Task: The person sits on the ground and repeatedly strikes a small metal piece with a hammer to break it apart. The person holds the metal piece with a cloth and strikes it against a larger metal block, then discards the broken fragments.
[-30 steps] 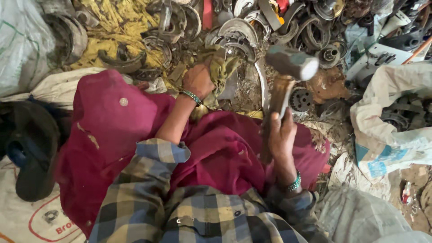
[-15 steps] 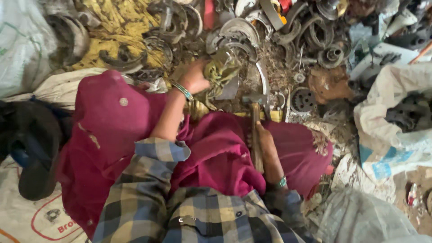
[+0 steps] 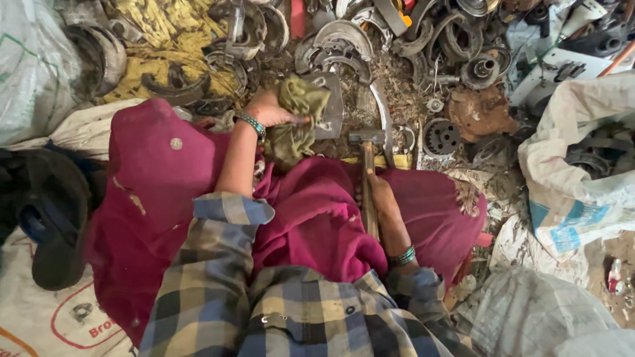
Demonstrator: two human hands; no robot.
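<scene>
Steel-headed hammer (image 3: pixel 366 140), wooden shaft gripped in closed right hand (image 3: pixel 381 198); left hand (image 3: pixel 268 111) fingers clamp olive rag (image 3: pixel 299 119) against grey metal plate (image 3: pixel 329 109); scrap crowds beyond.

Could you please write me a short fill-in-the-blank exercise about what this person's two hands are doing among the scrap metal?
1. The right hand grips the wooden handle of a ____.
2. The left hand holds a flat metal piece through a dirty ____.
3. The hammer head rests just ____ the metal piece in the picture.

Missing words: hammer; rag; below
</scene>
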